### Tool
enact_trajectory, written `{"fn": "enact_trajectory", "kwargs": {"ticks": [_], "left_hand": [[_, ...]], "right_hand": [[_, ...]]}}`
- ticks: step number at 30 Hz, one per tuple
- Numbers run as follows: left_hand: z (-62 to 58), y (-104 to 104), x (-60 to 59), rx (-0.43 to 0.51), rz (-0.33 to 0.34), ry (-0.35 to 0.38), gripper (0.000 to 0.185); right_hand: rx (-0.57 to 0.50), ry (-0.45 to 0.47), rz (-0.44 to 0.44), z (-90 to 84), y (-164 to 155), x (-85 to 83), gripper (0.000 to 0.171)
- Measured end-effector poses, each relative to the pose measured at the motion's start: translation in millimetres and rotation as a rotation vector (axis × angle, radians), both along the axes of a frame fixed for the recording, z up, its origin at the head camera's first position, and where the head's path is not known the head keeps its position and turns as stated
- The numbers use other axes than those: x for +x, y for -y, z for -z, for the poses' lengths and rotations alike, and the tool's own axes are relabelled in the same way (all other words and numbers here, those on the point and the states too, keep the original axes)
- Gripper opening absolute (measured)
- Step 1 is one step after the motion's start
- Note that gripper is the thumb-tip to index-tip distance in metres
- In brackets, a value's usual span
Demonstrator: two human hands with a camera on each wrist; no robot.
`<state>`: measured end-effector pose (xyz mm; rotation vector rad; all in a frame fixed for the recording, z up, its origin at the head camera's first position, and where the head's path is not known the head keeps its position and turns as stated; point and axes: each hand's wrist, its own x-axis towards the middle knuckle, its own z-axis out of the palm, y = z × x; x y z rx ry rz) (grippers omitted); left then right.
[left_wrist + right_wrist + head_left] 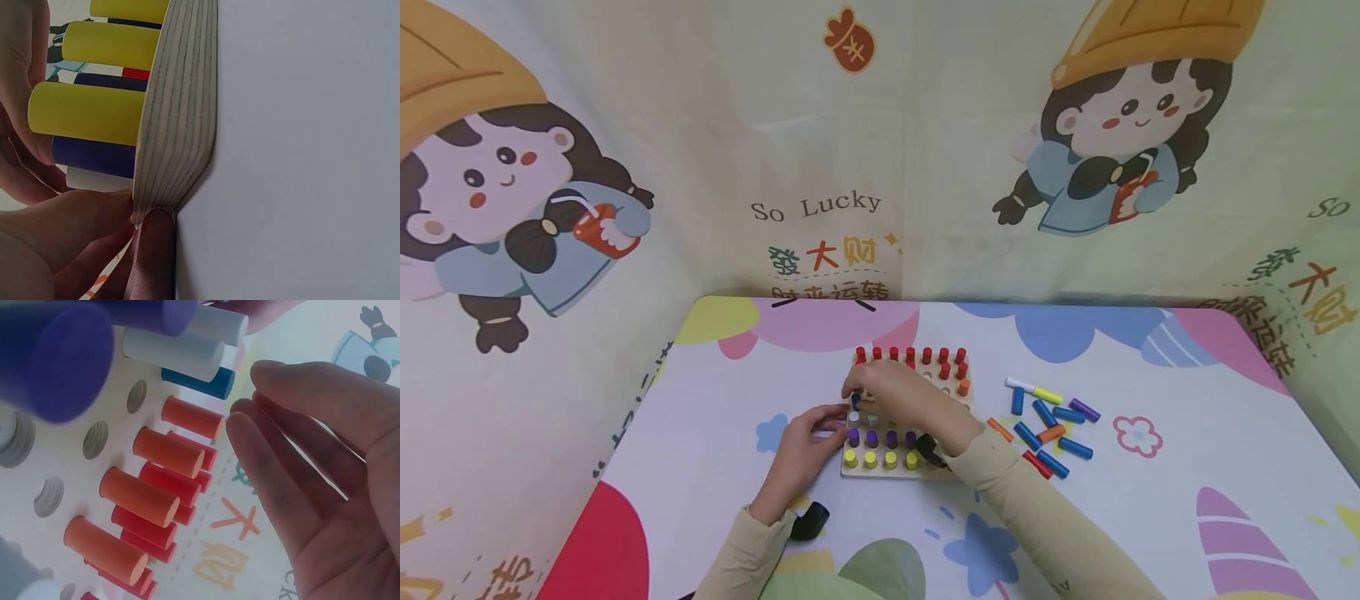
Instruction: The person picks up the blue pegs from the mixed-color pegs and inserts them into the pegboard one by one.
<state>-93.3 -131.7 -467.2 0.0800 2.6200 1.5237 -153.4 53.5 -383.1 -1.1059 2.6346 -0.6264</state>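
A wooden pegboard lies mid-table with rows of red pegs, purple pegs and yellow pegs standing in it. My left hand pinches the board's near left corner; in the left wrist view its fingers clamp the board's edge beside a yellow peg. My right hand hovers over the board's left side, next to a blue peg. In the right wrist view that hand is relaxed and holds nothing, close to orange pegs and the blue peg.
Several loose pegs, blue, orange, purple, red and yellow, lie scattered on the table to the right of the board. Empty holes show in the board's middle. A cartoon-printed cloth wall closes off the back and sides.
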Motion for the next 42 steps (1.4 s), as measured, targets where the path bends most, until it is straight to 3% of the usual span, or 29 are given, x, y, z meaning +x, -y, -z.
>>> {"fn": "enact_trajectory", "kwargs": {"ticks": [7, 20, 42], "left_hand": [[-1.4, 0, 0.0, -0.009, -0.008, 0.02, 0.034], [-4.3, -1, -1.2, -0.008, -0.005, 0.031, 0.033], [-1.7, 0, -2.1, -0.01, -0.007, 0.053, 0.033]], "right_hand": [[-0.038, 0.046, 0.035, -3.0, -8, 4.6, 0.022], [-0.03, -0.024, 0.042, -6.7, -21, 10.5, 0.023], [-0.009, -0.066, 0.15, -3.3, -50, 22.8, 0.027]]}}
